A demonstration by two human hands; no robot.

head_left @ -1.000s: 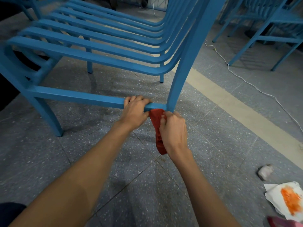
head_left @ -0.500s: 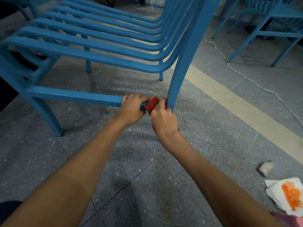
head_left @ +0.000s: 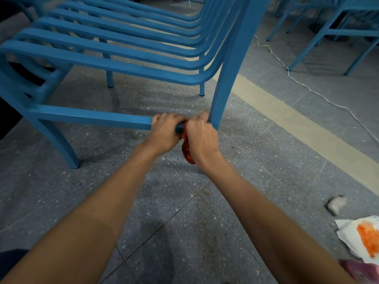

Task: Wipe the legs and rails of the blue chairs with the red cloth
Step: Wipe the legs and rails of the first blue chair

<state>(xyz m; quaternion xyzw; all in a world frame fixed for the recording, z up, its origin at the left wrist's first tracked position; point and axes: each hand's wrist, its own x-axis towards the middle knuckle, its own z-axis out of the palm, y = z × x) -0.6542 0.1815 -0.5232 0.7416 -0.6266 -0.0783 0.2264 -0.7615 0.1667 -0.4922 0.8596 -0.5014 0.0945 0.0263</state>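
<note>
A stack of blue chairs [head_left: 114,64] stands on the floor in front of me. Its low side rail [head_left: 92,117] runs from the left leg [head_left: 59,144] to the near right leg [head_left: 223,87]. My left hand [head_left: 166,132] grips the rail close to its right end. My right hand [head_left: 202,136] holds the red cloth [head_left: 187,149] wrapped over the rail, right against the right leg. A tail of the cloth hangs down below the hand.
More blue chairs [head_left: 336,31] stand at the back right, with a white cable [head_left: 303,85] snaking across the grey speckled floor. A crumpled grey wad [head_left: 337,203] and a white paper with an orange stain [head_left: 365,236] lie at the right.
My right hand has lifted the cloth from hanging under the rail and wrapped it over the rail's end at the leg. My left hand has kept its grip on the rail.
</note>
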